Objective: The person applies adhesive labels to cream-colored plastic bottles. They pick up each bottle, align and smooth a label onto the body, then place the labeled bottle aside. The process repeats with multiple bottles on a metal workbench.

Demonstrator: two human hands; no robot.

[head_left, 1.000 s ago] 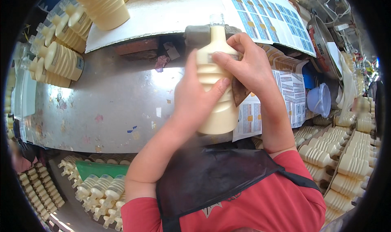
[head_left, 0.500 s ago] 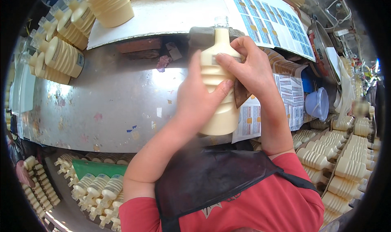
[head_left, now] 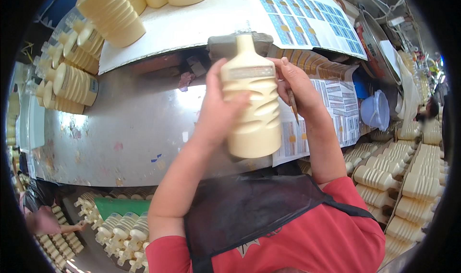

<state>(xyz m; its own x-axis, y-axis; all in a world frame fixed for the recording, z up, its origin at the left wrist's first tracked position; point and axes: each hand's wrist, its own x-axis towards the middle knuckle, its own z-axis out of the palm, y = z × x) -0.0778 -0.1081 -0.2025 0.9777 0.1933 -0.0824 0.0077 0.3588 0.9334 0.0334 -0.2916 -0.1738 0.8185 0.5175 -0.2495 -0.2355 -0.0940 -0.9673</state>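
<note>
With the held bottle as the centre of the dial and the wearer's body at six, the metal table point(head_left: 110, 138) stretches out toward nine o'clock. At eleven lies the white board point(head_left: 177, 28), bearing large cream bottles at its far edge. Stacked bottles point(head_left: 408, 186) fill the area at four, and more lie beyond the near table edge between seven and eight. At three, label sheets point(head_left: 338, 119) spread over the work surface; at one, a blue-printed sheet point(head_left: 300, 21) lies on the board.

The cream bottle point(head_left: 254, 141) is in front of the wearer, base toward six, clear neck toward twelve, where it overlaps a grey block point(head_left: 216, 47); whether they touch, I cannot tell. The left hand point(head_left: 216, 112) is clamped around the bottle's nine o'clock side, thumb across its ribbed face. The right hand point(head_left: 302, 90) is at its three o'clock side, fingertips by the shoulder edge, closed on a brown pointed blade point(head_left: 293, 106) angled away from the bottle.

Smallest is the printed strip point(head_left: 252, 72) across the bottle's shoulder. It appears already in place, so this bottle seems well along; whether its ends are pressed flat cannot be told. Many labels remain on the sheets, suggesting plenty is left.
</note>
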